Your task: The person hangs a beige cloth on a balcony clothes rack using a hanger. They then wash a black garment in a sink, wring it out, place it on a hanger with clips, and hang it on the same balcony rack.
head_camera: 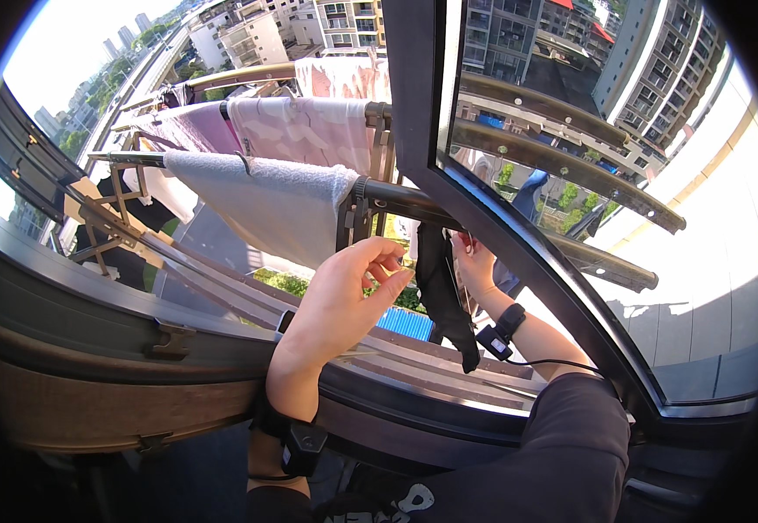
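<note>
My left hand (357, 294) is raised over the window sill with thumb and fingertips near each other; whether anything small is between them cannot be told. Just right of it a black garment (441, 287) hangs from the nearest drying rail (411, 199). My right hand (473, 261) reaches up beside that garment to the underside of the rail, its fingertips partly hidden near the window frame; something small and reddish shows at them. A white towel (261, 202) is draped over the same rail, to the left, with a dark clip on its top edge.
An open window sash (522, 222) with a dark frame stands close at the right. The window sill (418, 405) crosses below my arms. Farther rails carry a pink patterned cloth (300, 127) and a purple towel (199, 127). Beyond is a long drop to ground level.
</note>
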Demonstrator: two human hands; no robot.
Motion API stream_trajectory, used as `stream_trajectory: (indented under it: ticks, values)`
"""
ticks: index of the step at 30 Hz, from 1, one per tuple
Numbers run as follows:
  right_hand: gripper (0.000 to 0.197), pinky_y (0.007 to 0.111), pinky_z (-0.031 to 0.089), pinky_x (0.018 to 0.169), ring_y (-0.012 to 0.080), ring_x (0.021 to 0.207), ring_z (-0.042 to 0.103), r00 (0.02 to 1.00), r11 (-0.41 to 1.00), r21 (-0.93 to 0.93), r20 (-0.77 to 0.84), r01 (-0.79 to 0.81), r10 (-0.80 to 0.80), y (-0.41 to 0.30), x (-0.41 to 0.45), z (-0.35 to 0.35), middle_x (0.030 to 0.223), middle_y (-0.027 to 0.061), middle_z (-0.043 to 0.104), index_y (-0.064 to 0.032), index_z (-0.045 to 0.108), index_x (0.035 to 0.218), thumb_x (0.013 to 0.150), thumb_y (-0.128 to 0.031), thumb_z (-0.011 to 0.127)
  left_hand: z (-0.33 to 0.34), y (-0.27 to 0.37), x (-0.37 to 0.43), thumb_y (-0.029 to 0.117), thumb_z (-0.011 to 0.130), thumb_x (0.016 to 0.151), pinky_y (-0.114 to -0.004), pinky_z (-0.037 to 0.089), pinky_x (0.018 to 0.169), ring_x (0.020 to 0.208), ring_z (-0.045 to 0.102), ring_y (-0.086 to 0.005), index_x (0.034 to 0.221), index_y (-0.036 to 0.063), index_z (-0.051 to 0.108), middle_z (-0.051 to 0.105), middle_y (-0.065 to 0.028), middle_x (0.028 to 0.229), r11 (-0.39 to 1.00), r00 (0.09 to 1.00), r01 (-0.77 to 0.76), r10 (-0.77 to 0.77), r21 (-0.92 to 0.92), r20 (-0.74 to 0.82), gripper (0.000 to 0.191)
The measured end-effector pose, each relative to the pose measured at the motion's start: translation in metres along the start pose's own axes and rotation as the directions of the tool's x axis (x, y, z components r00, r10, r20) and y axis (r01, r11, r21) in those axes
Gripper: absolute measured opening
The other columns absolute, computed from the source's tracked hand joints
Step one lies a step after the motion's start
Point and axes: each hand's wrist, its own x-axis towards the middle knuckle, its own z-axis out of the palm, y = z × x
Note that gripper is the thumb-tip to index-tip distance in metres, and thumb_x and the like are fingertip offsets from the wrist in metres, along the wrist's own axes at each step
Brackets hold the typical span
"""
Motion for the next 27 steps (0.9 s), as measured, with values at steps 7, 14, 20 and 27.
stream_trajectory:
  ticks: [7, 14, 20, 27]
  values:
    - [0.012, 0.028, 0.047, 0.076, 0.0109, 0.081, 0.058, 0.999, 0.999, -0.041, -0.038, 0.003, -0.005, -0.002, 0.002, 0.003, 0.087, 0.0019, 0.064, -0.0013, 0.065, 0.103, 0.096, -0.011, 0.064, -0.001, 0.0, -0.001, 0.015, 0.07, 0.093, -0.026, 0.048, 0.074, 0.084, 0.062, -0.0117, 0.114, -0.0014, 0.064, 0.067, -0.0057, 0.091, 1.0, 1.0, -0.004, 0.004, -0.02, 0.011, 0.027]
    - [0.017, 0.021, 0.043, 0.063, 0.0047, 0.074, 0.054, 0.979, 0.98, 0.054, -0.058, -0.192, 0.195, 0.007, 0.004, 0.008, 0.089, -0.0018, 0.062, -0.0036, 0.062, 0.111, 0.095, -0.008, 0.064, -0.001, 0.0, -0.001, 0.014, 0.069, 0.093, -0.026, 0.048, 0.074, 0.084, 0.062, -0.0119, 0.112, -0.0019, 0.063, 0.067, -0.006, 0.092, 1.0, 1.0, 0.009, -0.009, -0.016, 0.029, 0.026]
    - [0.021, 0.022, 0.049, 0.073, 0.0078, 0.085, 0.06, 0.985, 0.974, 0.179, -0.074, -0.141, 0.156, 0.01, 0.0, 0.006, 0.101, 0.0011, 0.064, -0.0034, 0.061, 0.115, 0.094, -0.001, 0.065, -0.002, -0.001, -0.001, 0.015, 0.068, 0.094, -0.025, 0.048, 0.074, 0.086, 0.062, -0.012, 0.113, -0.0024, 0.063, 0.067, -0.0062, 0.094, 1.0, 0.999, 0.008, -0.007, -0.03, 0.054, 0.026]
    - [0.012, 0.027, 0.051, 0.079, 0.0118, 0.089, 0.064, 0.998, 0.97, 0.244, -0.063, -0.011, 0.027, 0.012, 0.001, 0.004, 0.094, 0.0027, 0.069, -0.0022, 0.068, 0.103, 0.095, -0.012, 0.066, -0.002, 0.0, -0.001, 0.015, 0.068, 0.094, -0.025, 0.048, 0.074, 0.086, 0.062, -0.0118, 0.114, -0.0028, 0.062, 0.067, -0.0062, 0.094, 1.0, 0.997, 0.017, -0.015, -0.024, 0.072, 0.027]
